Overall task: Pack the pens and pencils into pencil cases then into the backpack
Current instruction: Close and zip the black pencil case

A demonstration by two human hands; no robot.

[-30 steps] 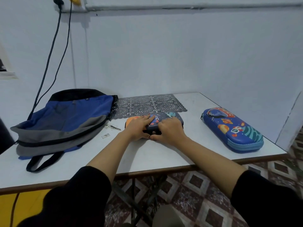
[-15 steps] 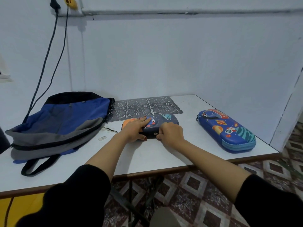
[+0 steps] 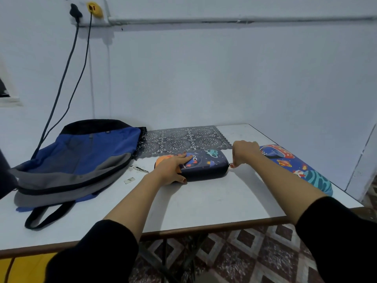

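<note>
I've L hand flat on navy hard-shell pencil case, axis L-R; R hand pinches zip pull at R end.

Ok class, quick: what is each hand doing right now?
Left hand: open, fingers flat, pressing down on the dark case.
Right hand: closed, pinching the zip pull at the case's right end.

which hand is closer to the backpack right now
Left. The left hand rests on the dark pencil case at its end nearest the backpack; the right hand pinches the case's far end, farther from the backpack.
</note>
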